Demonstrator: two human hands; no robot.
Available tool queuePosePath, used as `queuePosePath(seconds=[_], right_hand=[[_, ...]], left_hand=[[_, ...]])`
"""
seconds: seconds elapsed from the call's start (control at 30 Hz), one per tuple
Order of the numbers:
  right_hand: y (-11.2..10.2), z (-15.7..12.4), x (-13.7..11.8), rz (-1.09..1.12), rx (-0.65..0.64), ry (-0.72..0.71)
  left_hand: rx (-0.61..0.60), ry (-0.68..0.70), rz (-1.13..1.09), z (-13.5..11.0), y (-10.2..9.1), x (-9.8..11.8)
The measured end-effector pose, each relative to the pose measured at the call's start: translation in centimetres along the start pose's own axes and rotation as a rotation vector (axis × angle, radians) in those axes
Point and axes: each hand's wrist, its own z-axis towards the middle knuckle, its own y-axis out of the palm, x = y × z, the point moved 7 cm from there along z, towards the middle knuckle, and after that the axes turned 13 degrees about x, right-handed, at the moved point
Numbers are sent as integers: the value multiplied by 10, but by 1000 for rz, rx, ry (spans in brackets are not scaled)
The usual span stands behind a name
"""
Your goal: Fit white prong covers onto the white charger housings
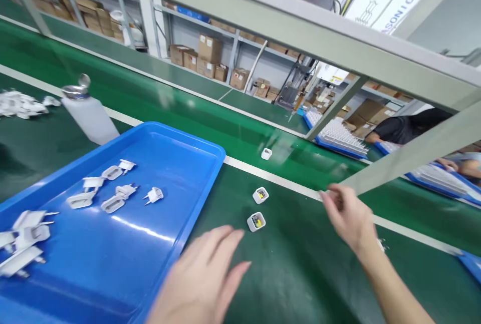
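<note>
Two small white charger housings, open at the top with circuit parts showing inside, stand on the green table: one housing (pixel 256 222) nearer, the other housing (pixel 260 195) just behind. My left hand (pixel 206 269) is over the right edge of the blue tray (pixel 150 244), fingers stretched out and holding nothing, close to the nearer housing. My right hand (pixel 349 216) is farther right, by the white line, with fingers curled; what they hold, if anything, is hidden. White plug pieces with pins (pixel 126 191) lie in the tray.
Another white housing (pixel 266 153) is on the bright green belt (pixel 233 136). A white pump bottle (pixel 90 116) stands behind the tray, beside a pile of white parts (pixel 22 103). A pale metal frame (pixel 263 18) crosses above. Other people work beside trays (pixel 338 136) at right.
</note>
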Motion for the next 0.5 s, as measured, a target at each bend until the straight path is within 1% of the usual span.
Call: queuePosePath(seconds=[0.07, 0.1, 0.13, 0.17, 0.2, 0.27, 0.33, 0.43, 0.5], right_hand=[[57, 37, -37, 65, -70, -54], [83, 56, -55, 84, -91, -61], [106, 73, -71, 103, -117, -61], [125, 86, -85, 123, -144, -57], [141, 96, -97, 145, -176, -53], [162, 103, -109, 200, -247, -59], [170, 94, -108, 264, -307, -86], [164, 59, -96, 366, -384, -144], [157, 31, -91, 464, -449, -178]], left_hand=[[-112, -81, 183, 13, 49, 20], [-146, -114, 261, 18, 71, 27], [-185, -118, 293, 21, 91, 32], [-206, -95, 293, 23, 106, 36], [-213, -94, 313, 24, 116, 34], [-215, -89, 336, 21, 125, 27], [-209, -99, 351, 13, 124, 22], [-205, -140, 364, -2, 115, 19], [-228, -163, 372, -9, 103, 16]])
